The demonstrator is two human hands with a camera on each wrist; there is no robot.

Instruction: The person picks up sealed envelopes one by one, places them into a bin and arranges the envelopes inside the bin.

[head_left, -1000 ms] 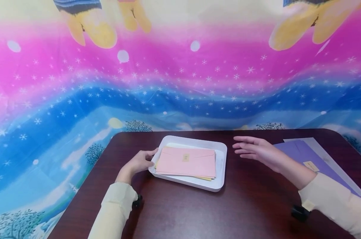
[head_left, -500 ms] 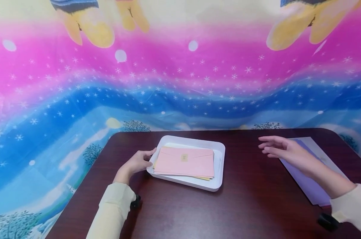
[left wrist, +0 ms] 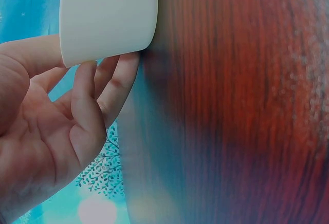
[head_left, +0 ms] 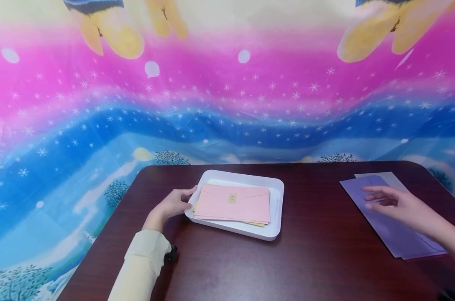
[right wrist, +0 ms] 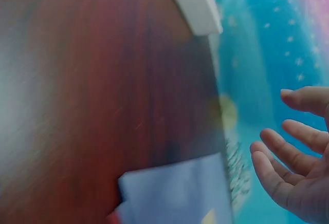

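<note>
A white tray (head_left: 278, 209) lies on the dark wooden table, bearing a pink envelope (head_left: 246, 205) with a small label. Yellow and other paper edges peek out beneath that envelope. My left hand (head_left: 172, 205) holds the tray's left side; in the left wrist view its thumb hooks over the rim and its fingers (left wrist: 85, 95) touch the outer wall. Relaxed and holding nothing, my right hand (head_left: 400, 207) hovers over a purple envelope (head_left: 378, 221) on the right of the table. Part of that envelope is hidden behind the hand and forearm.
A whitish envelope (head_left: 394, 179) shows behind the purple one, and a red edge (head_left: 427, 258) shows under the pile's near end. Behind the table (head_left: 242, 267) hangs a colourful snowflake-patterned cloth (head_left: 227, 104).
My right hand has moved right, from beside the tray to above the purple envelope. The left hand keeps its hold, and the tray stays in place.
</note>
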